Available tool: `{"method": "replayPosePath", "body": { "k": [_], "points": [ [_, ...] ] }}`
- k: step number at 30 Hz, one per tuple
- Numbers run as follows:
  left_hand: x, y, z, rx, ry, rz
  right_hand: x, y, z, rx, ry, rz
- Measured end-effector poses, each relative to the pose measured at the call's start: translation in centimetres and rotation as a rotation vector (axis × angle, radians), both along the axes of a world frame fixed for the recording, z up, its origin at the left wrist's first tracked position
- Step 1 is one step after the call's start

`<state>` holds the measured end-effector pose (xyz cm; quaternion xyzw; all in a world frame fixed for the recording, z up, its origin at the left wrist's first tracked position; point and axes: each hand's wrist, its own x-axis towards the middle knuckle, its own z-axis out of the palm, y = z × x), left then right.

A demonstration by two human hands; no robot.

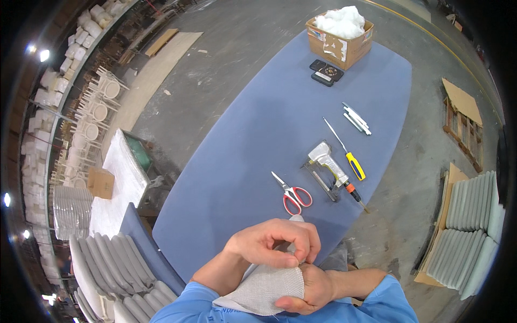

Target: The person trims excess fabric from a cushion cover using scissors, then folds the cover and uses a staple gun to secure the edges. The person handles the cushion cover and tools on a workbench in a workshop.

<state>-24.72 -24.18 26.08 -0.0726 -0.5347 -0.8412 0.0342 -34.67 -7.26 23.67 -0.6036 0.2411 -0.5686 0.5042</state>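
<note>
Close to my body, a piece of light grey woven fabric (264,290) is held up between my two hands. My left hand (272,242) curls over its upper edge, with thumb and fingers pinched together at the cloth. The right hand (312,290) grips the fabric's right edge, thumb lying on the front and fingers behind. A small grey end (296,218) pokes out beyond my left knuckles; what it belongs to is hidden. Just past my hands, scissors with red and white handles (293,198) lie slightly spread on the blue-covered table (215,188).
A staple gun (328,164) with a hose fitting, a yellow-handled screwdriver (353,164) and several white sticks (356,119) lie toward the right. Farther off are a dark phone-like device (326,72) and a carton (344,48) of white stuffing. Grey padded seats (110,264) stack at left.
</note>
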Motion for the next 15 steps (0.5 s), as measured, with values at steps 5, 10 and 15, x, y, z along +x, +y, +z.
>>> {"method": "replayPosePath", "body": {
  "k": [5,10,15],
  "points": [
    [0.3,0.0,0.9,-0.031,-0.057,0.006,0.4,-0.1,-1.4,-0.087,-0.012,0.000],
    [0.7,0.1,1.5,-0.067,-0.097,0.019,0.4,-0.5,-1.7,-0.185,0.025,-0.036],
    [0.9,0.2,2.5,-0.126,-0.230,0.042,0.4,-1.1,-1.8,-0.199,-0.006,0.003]
  ]
}}
